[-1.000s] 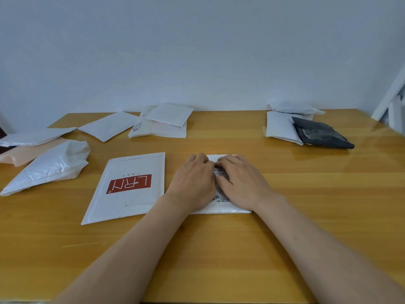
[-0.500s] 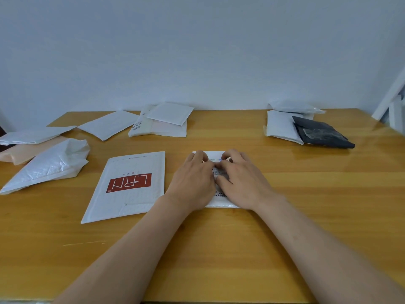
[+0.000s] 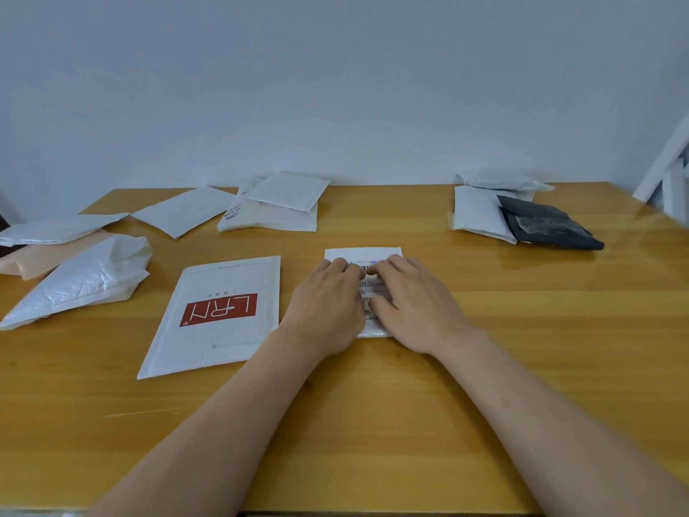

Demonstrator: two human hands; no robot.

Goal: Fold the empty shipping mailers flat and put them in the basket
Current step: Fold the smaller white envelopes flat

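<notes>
Head view, hands (image 3: pixel 324 304) (image 3: pixel 415 304) palm-down, pressing white mailer (image 3: pixel 373 254)

Honey-coloured wooden table (image 3: pixel 522 386), one faint pale scratch (image 3: pixel 141 414) front-left. Plain pale wall (image 3: pixel 335 87) behind. Tilted white boards (image 3: pixel 667 169) at far right.

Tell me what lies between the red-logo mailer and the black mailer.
Head view: the small labelled mailer, pressed under the left hand and the right hand; past it, only bare table.
</notes>
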